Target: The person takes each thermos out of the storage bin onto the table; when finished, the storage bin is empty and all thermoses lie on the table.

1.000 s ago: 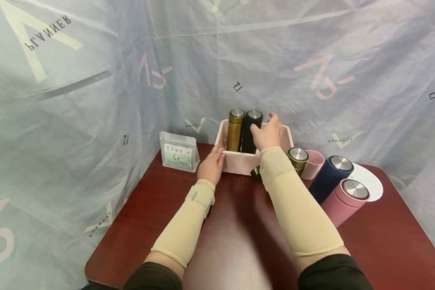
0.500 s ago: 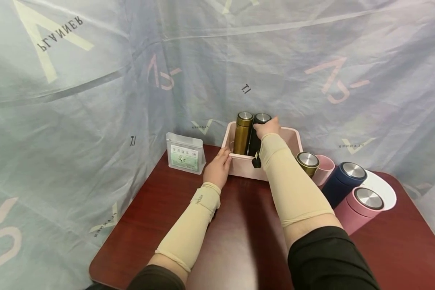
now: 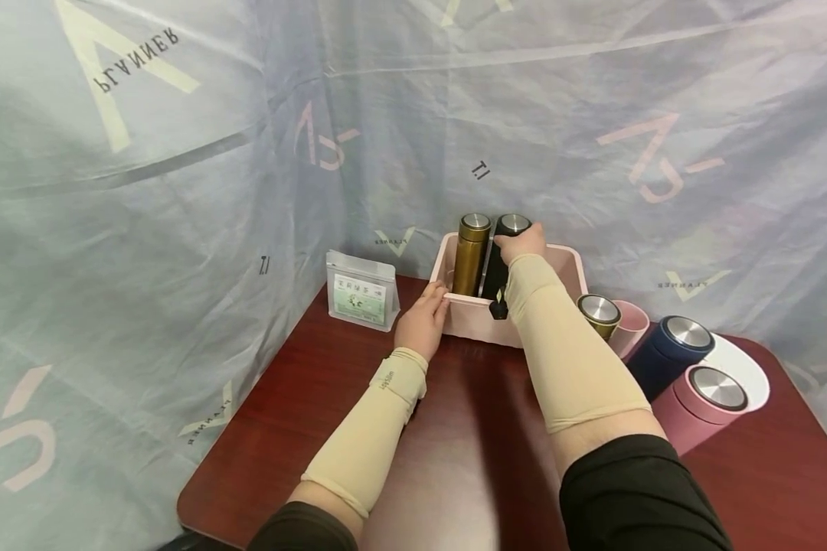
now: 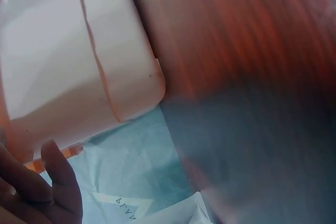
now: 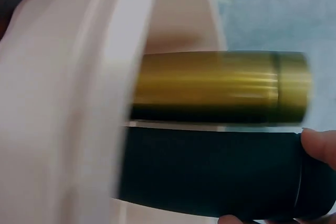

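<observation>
A pale pink bin (image 3: 478, 320) stands at the back of the table. Inside it, a gold thermos (image 3: 472, 256) and a black thermos (image 3: 498, 268) stand upright side by side, with a narrow gap between them. My right hand (image 3: 524, 242) grips the black thermos near its lid; in the right wrist view the thumb (image 5: 320, 146) presses one side and fingertips show on the other. My left hand (image 3: 422, 321) rests at the bin's front left corner, its fingers extended at the rim. In the left wrist view only part of that hand's fingers (image 4: 63, 182) shows.
Left of the bin stands a clear-topped pouch with a green label (image 3: 361, 292). Along the right are a short gold-rimmed thermos (image 3: 599, 312), a pink cup (image 3: 632, 325), a navy thermos (image 3: 671, 352), a pink thermos (image 3: 703, 409) and a white round dish (image 3: 747, 371). Grey cloth hangs behind.
My right hand has closed round the top of the black thermos, which now stands slightly farther from the gold one. The left hand stays at the bin's corner while the head view shifts.
</observation>
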Action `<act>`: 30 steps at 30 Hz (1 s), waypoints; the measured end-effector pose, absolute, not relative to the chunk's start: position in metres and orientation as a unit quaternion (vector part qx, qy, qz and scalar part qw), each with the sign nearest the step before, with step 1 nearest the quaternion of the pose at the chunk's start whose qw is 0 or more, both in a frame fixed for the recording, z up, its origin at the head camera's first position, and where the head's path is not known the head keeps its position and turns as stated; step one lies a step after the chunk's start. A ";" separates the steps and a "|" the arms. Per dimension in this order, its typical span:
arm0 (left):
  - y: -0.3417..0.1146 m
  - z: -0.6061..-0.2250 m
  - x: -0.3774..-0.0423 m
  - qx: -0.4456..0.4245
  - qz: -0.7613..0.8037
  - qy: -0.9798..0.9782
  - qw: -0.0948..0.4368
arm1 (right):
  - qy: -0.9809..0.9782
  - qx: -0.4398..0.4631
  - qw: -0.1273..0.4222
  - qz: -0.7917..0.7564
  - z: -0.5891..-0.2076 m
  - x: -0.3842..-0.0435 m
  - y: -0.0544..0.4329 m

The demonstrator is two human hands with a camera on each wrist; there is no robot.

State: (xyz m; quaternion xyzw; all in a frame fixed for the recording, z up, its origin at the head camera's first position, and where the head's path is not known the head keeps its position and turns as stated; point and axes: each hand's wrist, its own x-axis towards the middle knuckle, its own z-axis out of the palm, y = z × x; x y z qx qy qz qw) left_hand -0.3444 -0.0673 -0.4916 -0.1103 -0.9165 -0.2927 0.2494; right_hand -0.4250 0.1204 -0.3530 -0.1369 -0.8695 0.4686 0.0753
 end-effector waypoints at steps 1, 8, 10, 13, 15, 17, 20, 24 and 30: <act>-0.068 -0.492 -0.344 -0.107 -0.294 -0.917 0.249 | -0.870 -0.132 0.085 0.467 -0.348 -0.421 0.121; -0.070 -0.489 -0.347 -0.111 -0.294 -0.917 0.246 | -0.868 -0.076 0.168 0.460 -0.287 -0.375 0.128; -0.069 -0.487 -0.348 -0.116 -0.292 -0.917 0.246 | -0.864 -0.063 0.183 0.464 -0.267 -0.358 0.131; -0.068 -0.486 -0.350 -0.120 -0.287 -0.918 0.247 | -0.858 -0.049 0.200 0.471 -0.242 -0.332 0.135; -0.067 -0.485 -0.351 -0.120 -0.286 -0.919 0.244 | -0.852 -0.042 0.212 0.477 -0.228 -0.314 0.138; -0.067 -0.486 -0.353 -0.119 -0.286 -0.919 0.242 | -0.847 -0.037 0.228 0.478 -0.217 -0.294 0.141; -0.067 -0.487 -0.354 -0.117 -0.287 -0.921 0.236 | -0.842 -0.032 0.251 0.476 -0.206 -0.263 0.145; -0.070 -0.486 -0.355 -0.115 -0.291 -0.920 0.235 | -0.835 -0.028 0.267 0.480 -0.199 -0.224 0.151; -0.075 -0.484 -0.355 -0.120 -0.298 -0.917 0.236 | -0.840 -0.042 0.273 0.466 -0.214 -0.174 0.168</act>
